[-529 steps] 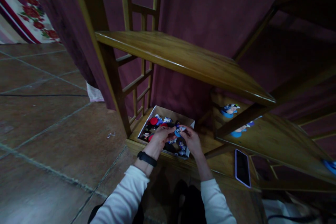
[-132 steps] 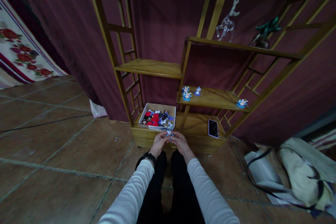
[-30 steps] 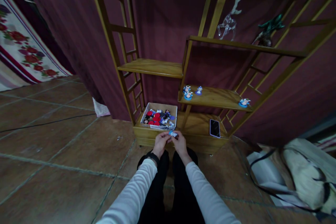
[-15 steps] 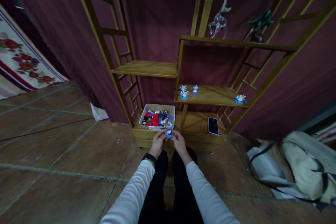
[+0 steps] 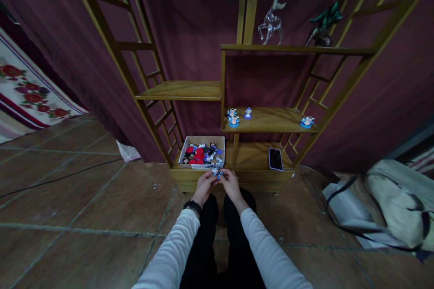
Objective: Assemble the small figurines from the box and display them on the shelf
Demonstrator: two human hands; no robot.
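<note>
My left hand (image 5: 204,184) and my right hand (image 5: 231,182) meet in front of me, fingers pinched together on a small blue and white figurine (image 5: 217,173). Just beyond them an open cardboard box (image 5: 202,140) of red, black and blue small toys sits on the bottom board of a wooden shelf unit (image 5: 251,90). Several similar blue figurines (image 5: 233,120) stand on the middle shelf, with one more figurine (image 5: 307,122) at its right end.
A phone (image 5: 275,159) lies on the bottom board to the right of the box. A glass deer (image 5: 271,20) and a dark green ornament (image 5: 323,20) stand on the top shelf. Bags (image 5: 389,210) lie on the tiled floor at right. A dark red curtain hangs behind.
Since 17.6 s ago my head has pulled back from the box, and both hands now hold a figurine in front of it. Over the last second my view tilted up slightly; the hands stayed together.
</note>
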